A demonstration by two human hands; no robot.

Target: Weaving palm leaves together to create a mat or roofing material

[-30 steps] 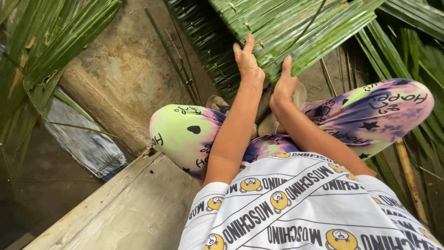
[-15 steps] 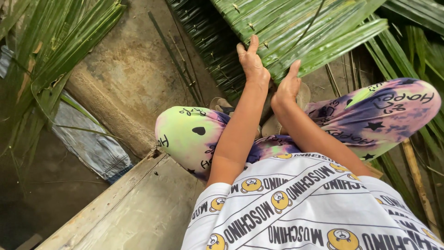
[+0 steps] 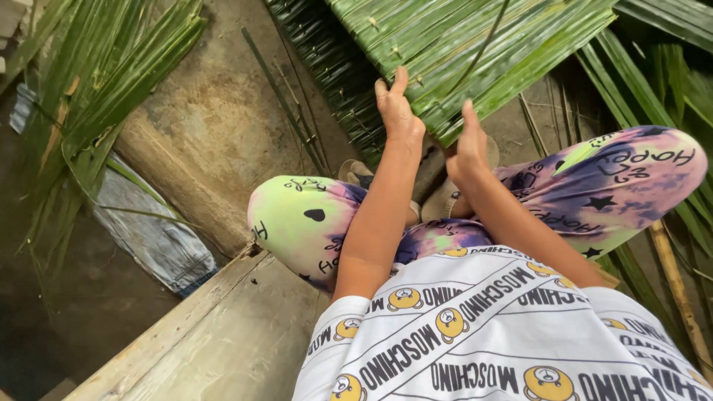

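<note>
- a stitched panel of green palm leaves (image 3: 475, 44) lies ahead of the person's knees, its near edge raised over the stacked, darker panels (image 3: 327, 67) beneath.
- a concrete floor (image 3: 200, 104) spreads to the left, with loose palm fronds (image 3: 82, 96) over it and a piece of denim cloth (image 3: 148, 230) beside them.
- a wooden plank (image 3: 215, 334) runs under the seated person.
- the left hand (image 3: 397, 111) presses on the top panel's near edge, fingers stretched open and flat.
- the right hand (image 3: 471, 145) pinches that same edge, fingers closed on a leaf strip, thumb up.
</note>
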